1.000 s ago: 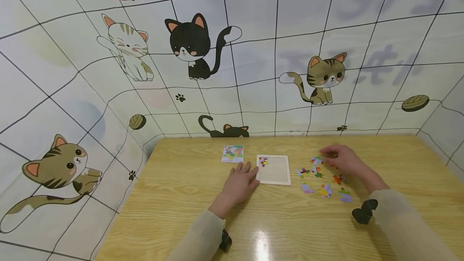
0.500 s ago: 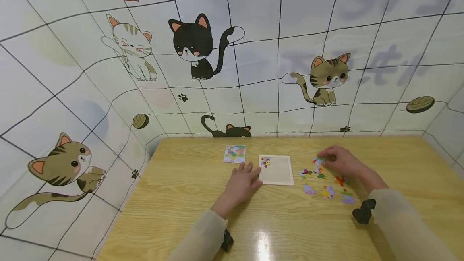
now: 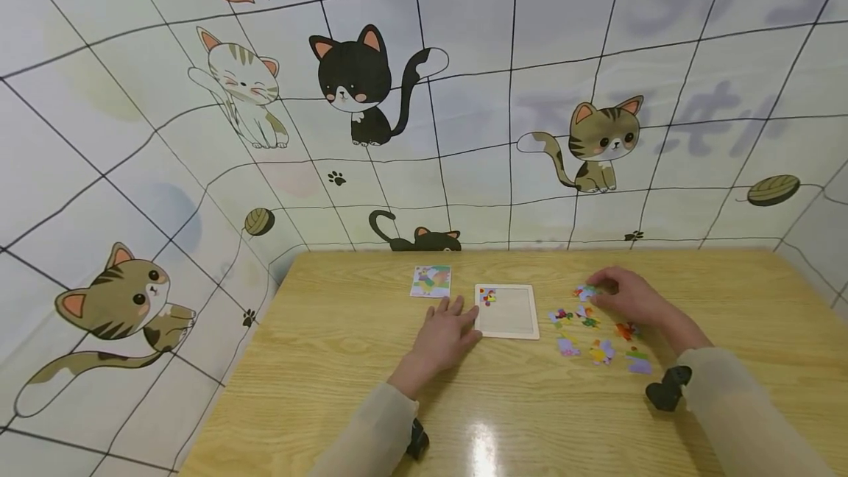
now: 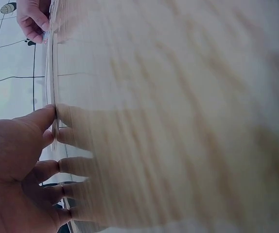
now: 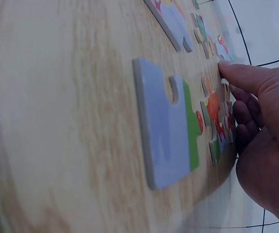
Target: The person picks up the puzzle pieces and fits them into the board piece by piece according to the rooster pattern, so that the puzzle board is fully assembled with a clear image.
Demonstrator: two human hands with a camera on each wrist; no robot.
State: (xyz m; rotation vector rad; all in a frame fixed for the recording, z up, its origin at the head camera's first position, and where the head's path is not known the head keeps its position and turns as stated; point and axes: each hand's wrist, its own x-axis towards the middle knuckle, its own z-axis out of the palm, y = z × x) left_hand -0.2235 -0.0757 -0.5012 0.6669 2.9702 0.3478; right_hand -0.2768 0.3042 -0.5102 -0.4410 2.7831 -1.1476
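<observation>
My left hand (image 3: 445, 337) lies with fingers spread at the left edge of a white puzzle frame (image 3: 535, 315), thumb and fingertips touching or nearly touching the rim. A small joined patch of puzzle (image 3: 488, 297) sits in the frame's upper left corner. To the right, my right hand (image 3: 629, 296) pinches a pale blue, multicoloured puzzle piece (image 3: 584, 291) between thumb and fingers. In the right wrist view the thumb (image 5: 241, 73) meets that piece's edge; the fingers behind are partly hidden. A purple and green piece (image 5: 164, 126) lies nearer the wrist.
Several loose puzzle pieces (image 3: 601, 351) are scattered on the wooden table (image 3: 331, 389) right of the frame. A square picture card (image 3: 430, 281) lies at the back left of the frame. A cat-patterned wall covering (image 3: 477, 190) stands behind the table.
My right fingertips have come down onto the pale blue piece and now pinch it. The left hand stays beside the frame. The head view has shifted slightly.
</observation>
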